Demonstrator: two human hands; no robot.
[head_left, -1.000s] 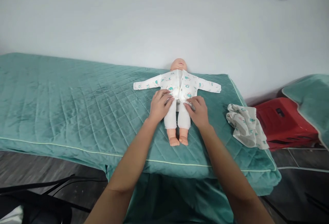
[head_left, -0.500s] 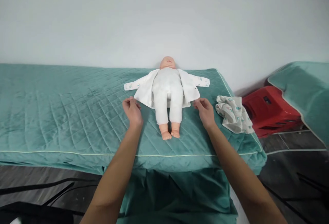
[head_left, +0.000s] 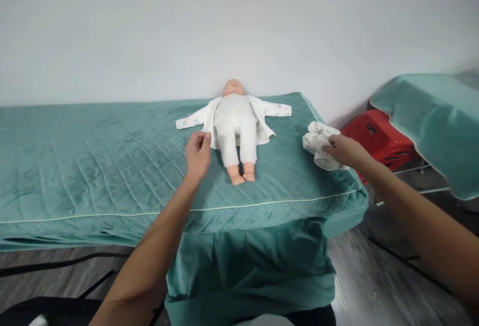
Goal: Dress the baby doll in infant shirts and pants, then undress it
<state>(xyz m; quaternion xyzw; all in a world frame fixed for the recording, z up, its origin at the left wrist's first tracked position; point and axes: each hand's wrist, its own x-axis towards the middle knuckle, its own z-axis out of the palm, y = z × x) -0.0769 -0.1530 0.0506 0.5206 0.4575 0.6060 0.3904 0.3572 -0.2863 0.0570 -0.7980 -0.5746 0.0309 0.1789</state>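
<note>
A baby doll lies on its back on the green quilted bed, head toward the wall. Its arms are spread in the patterned sleeves of a white jacket that hangs open at the front. My left hand has its fingers curled together beside the jacket's lower left corner; whether it pinches the edge is too small to tell. At the bed's right end, my right hand grips a crumpled white patterned cloth.
Past the bed's right end is a red plastic stool, with a green-covered surface beside it. A pale wall rises behind the bed. Green fabric hangs down at the front.
My right hand has left the jacket's right side and taken hold of the crumpled cloth. The jacket's front flaps now lie closer to the doll. The view has shifted slightly right.
</note>
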